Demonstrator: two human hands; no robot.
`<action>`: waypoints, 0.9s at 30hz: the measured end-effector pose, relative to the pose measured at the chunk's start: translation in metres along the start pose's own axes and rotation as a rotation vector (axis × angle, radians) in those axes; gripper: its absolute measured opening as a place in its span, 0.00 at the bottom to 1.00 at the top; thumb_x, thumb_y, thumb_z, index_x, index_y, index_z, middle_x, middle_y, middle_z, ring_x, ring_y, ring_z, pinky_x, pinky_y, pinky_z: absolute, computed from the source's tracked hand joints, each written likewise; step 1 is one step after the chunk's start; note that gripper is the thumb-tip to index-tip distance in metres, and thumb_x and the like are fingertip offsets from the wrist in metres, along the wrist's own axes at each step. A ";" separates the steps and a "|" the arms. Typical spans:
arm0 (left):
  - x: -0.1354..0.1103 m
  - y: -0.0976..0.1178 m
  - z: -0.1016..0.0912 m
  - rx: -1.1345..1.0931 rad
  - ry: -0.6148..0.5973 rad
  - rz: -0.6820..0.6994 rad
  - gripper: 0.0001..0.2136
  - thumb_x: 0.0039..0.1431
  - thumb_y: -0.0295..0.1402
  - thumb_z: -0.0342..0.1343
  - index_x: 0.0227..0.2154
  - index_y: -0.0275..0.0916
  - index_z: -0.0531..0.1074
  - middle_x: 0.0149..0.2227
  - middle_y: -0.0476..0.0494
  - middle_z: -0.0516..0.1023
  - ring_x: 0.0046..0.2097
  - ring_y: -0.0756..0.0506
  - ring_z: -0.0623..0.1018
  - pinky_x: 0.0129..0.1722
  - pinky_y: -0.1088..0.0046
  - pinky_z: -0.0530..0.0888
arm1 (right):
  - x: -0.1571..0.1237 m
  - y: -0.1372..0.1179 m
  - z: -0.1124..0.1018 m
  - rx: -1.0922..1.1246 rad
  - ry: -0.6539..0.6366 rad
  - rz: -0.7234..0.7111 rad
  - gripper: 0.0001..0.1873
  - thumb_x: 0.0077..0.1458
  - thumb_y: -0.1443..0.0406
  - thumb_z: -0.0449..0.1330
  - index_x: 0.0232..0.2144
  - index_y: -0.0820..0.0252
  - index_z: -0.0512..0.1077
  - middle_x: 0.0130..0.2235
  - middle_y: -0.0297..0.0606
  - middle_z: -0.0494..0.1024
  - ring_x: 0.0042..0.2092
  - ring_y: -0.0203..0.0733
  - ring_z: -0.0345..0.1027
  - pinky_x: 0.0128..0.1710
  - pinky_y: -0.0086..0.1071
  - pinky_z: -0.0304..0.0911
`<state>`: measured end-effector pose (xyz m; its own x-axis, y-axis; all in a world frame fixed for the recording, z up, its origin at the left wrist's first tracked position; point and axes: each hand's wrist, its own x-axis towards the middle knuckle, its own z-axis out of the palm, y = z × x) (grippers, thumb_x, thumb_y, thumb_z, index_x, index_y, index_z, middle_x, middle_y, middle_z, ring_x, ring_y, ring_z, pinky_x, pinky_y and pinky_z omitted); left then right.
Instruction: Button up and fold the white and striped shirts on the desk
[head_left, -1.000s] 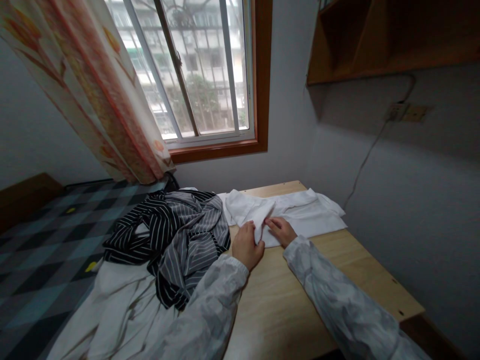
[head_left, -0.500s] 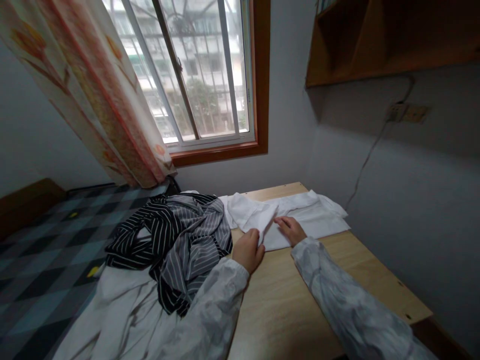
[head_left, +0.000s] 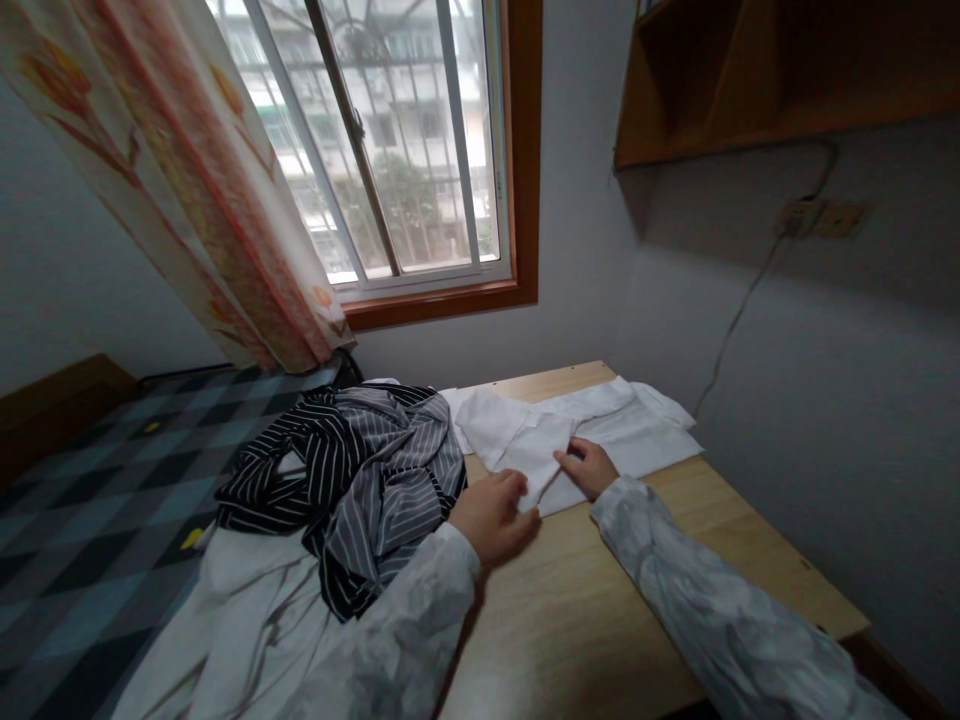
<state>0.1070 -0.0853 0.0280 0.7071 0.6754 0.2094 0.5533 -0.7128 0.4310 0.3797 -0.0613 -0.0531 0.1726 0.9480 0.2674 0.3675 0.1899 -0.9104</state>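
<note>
A white garment (head_left: 637,440) lies partly folded at the far end of the wooden table, a flap of it turned over toward the right. My right hand (head_left: 589,468) pinches the edge of that flap between thumb and fingers. At the garment's near left edge is my left hand (head_left: 493,517), its thumb and fingers apart and holding nothing. Its fingertips are close to the cloth; whether they touch it I cannot tell. Just left of this hand a black and grey striped garment (head_left: 390,480) lies in a crumpled heap.
The wooden table (head_left: 570,620) adjoins a bed with a dark checked sheet (head_left: 67,510). White cloth (head_left: 232,610) spreads below the striped heap. A window (head_left: 405,150), a curtain (head_left: 187,180), a wall shelf (head_left: 697,90) and a socket with a cord (head_left: 801,215) surround the corner.
My left hand has let go of the white garment's fold and drawn back toward me, fingers spreading. The flap has come down flatter to the right, and my right hand has closed on its edge.
</note>
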 end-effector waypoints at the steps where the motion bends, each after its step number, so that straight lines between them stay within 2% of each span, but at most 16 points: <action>1: 0.002 -0.011 -0.006 -0.052 0.065 -0.028 0.14 0.66 0.42 0.61 0.49 0.43 0.73 0.47 0.40 0.80 0.49 0.38 0.80 0.51 0.61 0.75 | -0.001 0.001 -0.004 0.047 -0.018 0.011 0.19 0.55 0.53 0.66 0.43 0.60 0.84 0.46 0.45 0.88 0.49 0.55 0.81 0.56 0.46 0.73; 4: 0.019 -0.056 -0.028 -0.141 0.361 -0.167 0.20 0.67 0.44 0.60 0.56 0.38 0.71 0.57 0.32 0.78 0.60 0.35 0.77 0.63 0.56 0.71 | -0.007 0.003 -0.016 0.177 -0.065 0.056 0.23 0.54 0.52 0.69 0.47 0.60 0.83 0.49 0.46 0.88 0.52 0.58 0.81 0.58 0.50 0.73; 6: 0.035 -0.087 -0.038 -0.182 0.465 -0.348 0.29 0.60 0.46 0.67 0.58 0.32 0.70 0.61 0.24 0.75 0.64 0.29 0.74 0.67 0.50 0.67 | -0.012 0.002 -0.023 0.249 -0.079 0.089 0.24 0.53 0.50 0.71 0.46 0.60 0.83 0.50 0.47 0.88 0.53 0.59 0.82 0.59 0.51 0.73; 8: 0.051 -0.110 -0.041 -0.345 0.414 -0.473 0.34 0.51 0.49 0.73 0.55 0.33 0.72 0.60 0.26 0.76 0.65 0.27 0.74 0.68 0.48 0.67 | -0.019 0.000 -0.025 0.333 -0.084 0.109 0.27 0.54 0.48 0.72 0.47 0.60 0.83 0.50 0.47 0.87 0.52 0.58 0.82 0.59 0.52 0.73; 12: 0.068 -0.130 -0.034 -0.796 0.098 -0.341 0.36 0.42 0.59 0.76 0.46 0.36 0.78 0.50 0.32 0.84 0.55 0.31 0.82 0.63 0.48 0.74 | -0.036 -0.004 -0.026 0.436 -0.056 0.119 0.30 0.56 0.44 0.71 0.50 0.59 0.81 0.51 0.47 0.87 0.51 0.56 0.82 0.58 0.50 0.74; 14: 0.068 -0.134 -0.032 -0.888 0.038 -0.284 0.35 0.41 0.58 0.77 0.44 0.35 0.79 0.47 0.34 0.86 0.51 0.34 0.84 0.62 0.49 0.76 | -0.043 -0.006 -0.027 0.456 -0.033 0.129 0.31 0.57 0.43 0.71 0.51 0.58 0.80 0.50 0.46 0.87 0.49 0.55 0.83 0.57 0.48 0.74; 17: 0.065 -0.136 -0.035 -0.920 0.028 -0.232 0.31 0.44 0.51 0.79 0.46 0.35 0.81 0.49 0.35 0.86 0.52 0.36 0.84 0.65 0.50 0.74 | -0.050 -0.009 -0.031 0.479 -0.011 0.130 0.31 0.58 0.42 0.70 0.53 0.57 0.80 0.51 0.45 0.87 0.50 0.55 0.82 0.58 0.48 0.74; 20: 0.065 -0.133 -0.040 -0.917 -0.014 -0.228 0.28 0.46 0.50 0.78 0.44 0.34 0.83 0.47 0.35 0.87 0.51 0.36 0.84 0.64 0.51 0.74 | -0.051 -0.013 -0.033 0.475 0.014 0.133 0.30 0.58 0.41 0.70 0.50 0.57 0.80 0.51 0.45 0.87 0.51 0.55 0.81 0.59 0.48 0.73; 24: 0.071 -0.125 -0.044 -0.931 -0.005 -0.237 0.28 0.47 0.54 0.77 0.41 0.34 0.84 0.42 0.36 0.87 0.49 0.36 0.84 0.56 0.56 0.79 | -0.049 -0.020 -0.032 0.496 0.014 0.172 0.31 0.54 0.42 0.72 0.49 0.57 0.80 0.51 0.45 0.87 0.53 0.55 0.81 0.59 0.48 0.73; 27: 0.079 -0.123 -0.045 -0.865 -0.048 -0.304 0.28 0.46 0.55 0.75 0.37 0.34 0.83 0.37 0.37 0.86 0.44 0.38 0.83 0.47 0.62 0.80 | -0.045 -0.025 -0.029 0.530 -0.028 0.232 0.33 0.48 0.45 0.77 0.49 0.57 0.79 0.49 0.46 0.87 0.53 0.55 0.81 0.59 0.48 0.73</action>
<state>0.0746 0.0644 0.0310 0.6136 0.7881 -0.0486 0.2092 -0.1029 0.9725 0.3894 -0.1161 -0.0332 0.1672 0.9851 0.0400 -0.1858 0.0713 -0.9800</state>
